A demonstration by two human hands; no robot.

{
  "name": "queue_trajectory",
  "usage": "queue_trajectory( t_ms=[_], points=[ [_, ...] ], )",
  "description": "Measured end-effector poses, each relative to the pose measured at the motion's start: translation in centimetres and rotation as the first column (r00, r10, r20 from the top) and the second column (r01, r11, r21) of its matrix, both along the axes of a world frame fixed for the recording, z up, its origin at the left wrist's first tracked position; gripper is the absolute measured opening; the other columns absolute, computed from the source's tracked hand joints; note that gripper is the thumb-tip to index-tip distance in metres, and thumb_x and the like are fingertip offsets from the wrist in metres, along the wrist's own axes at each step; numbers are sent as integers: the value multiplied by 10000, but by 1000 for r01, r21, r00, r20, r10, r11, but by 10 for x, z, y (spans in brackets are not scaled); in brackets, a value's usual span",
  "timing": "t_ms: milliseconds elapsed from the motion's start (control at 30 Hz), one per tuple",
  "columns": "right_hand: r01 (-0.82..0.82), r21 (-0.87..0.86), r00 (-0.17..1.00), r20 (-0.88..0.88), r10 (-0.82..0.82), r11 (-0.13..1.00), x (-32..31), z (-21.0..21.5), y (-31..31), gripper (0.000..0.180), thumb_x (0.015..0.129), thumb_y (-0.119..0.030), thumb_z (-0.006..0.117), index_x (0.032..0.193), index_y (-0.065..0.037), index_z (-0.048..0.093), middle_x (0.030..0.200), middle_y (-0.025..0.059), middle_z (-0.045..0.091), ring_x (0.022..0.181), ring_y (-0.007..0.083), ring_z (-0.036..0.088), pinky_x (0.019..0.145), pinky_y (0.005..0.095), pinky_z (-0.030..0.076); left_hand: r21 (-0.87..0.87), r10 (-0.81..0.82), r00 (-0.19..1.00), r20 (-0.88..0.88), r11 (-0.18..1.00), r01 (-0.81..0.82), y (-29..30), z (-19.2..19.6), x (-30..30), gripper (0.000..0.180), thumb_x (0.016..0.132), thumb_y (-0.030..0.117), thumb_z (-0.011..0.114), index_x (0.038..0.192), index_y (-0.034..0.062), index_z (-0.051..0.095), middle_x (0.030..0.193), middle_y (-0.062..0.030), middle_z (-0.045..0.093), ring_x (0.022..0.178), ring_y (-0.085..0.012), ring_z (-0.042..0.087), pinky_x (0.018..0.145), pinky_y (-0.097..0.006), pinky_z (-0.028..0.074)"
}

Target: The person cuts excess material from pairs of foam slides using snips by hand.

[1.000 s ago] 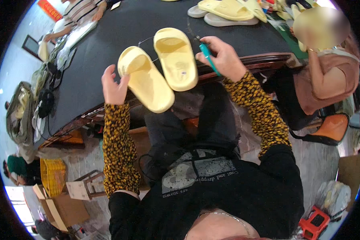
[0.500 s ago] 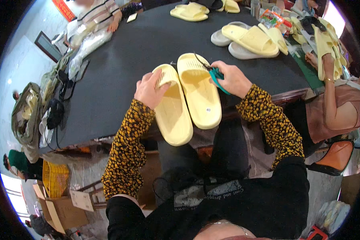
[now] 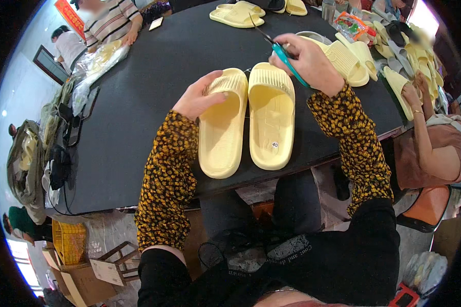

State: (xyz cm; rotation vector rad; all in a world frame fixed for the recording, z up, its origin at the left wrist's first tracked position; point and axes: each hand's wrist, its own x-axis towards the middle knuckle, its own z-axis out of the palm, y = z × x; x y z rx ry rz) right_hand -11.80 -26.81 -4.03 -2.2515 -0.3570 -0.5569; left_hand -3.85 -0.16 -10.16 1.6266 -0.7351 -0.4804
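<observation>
A pale yellow slide slipper [image 3: 221, 140] lies toe-away at the near edge of the dark table. My left hand [image 3: 201, 96] is closed on its ribbed strap, thumb over the strap's rear edge. Beside it on the right lies the matching slipper [image 3: 272, 120], with a small white sticker on its heel. Above that slipper's toe my right hand [image 3: 312, 62] grips scissors [image 3: 288, 62] with teal handles. Their dark blades point up and to the far left, away from both slippers. A thin thread shows between the two straps.
More yellow slippers [image 3: 349, 62] lie to the right, and another pair [image 3: 238, 14] at the far side. A co-worker's arm [image 3: 420, 115] handles a slipper at the right. Clear plastic bags [image 3: 95, 66] lie far left, near a person in a striped shirt.
My right hand has lifted the scissors up and away from the right slipper's strap. The slippers now lie straighter, side by side, and the right one has shifted slightly right.
</observation>
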Motion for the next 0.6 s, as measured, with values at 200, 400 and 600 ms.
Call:
queue_trajectory(
  t_ms=[200, 400, 600],
  points=[
    [82, 14, 992, 100, -83, 997, 27, -25, -2, 407, 806, -189, 707, 1110, 27, 545, 791, 79, 638, 709, 118, 587, 661, 250, 476, -33, 23, 998, 53, 999, -21, 1, -8, -2, 595, 807, 186, 686, 1306, -5, 425, 1264, -133, 484, 1166, -207, 469, 992, -312, 375],
    [136, -65, 985, 111, -129, 988, 0, -41, -1, 346, 791, -279, 681, 1015, -44, 560, 779, 189, 630, 734, 354, 626, 623, 404, 479, 20, 47, 934, 353, 998, -58, 6, -12, -21, 534, 789, 193, 694, 1246, 12, 487, 1286, -145, 430, 1207, -240, 421, 1025, -332, 333],
    [144, -55, 986, 94, -138, 988, -3, -41, -4, 383, 787, -242, 695, 1068, -23, 556, 821, 184, 644, 773, 328, 638, 672, 376, 487, -33, 73, 981, 180, 997, -68, 4, -8, -29, 443, 860, 205, 625, 1241, 18, 497, 1310, -132, 420, 1213, -214, 412, 1020, -321, 335]
  ],
)
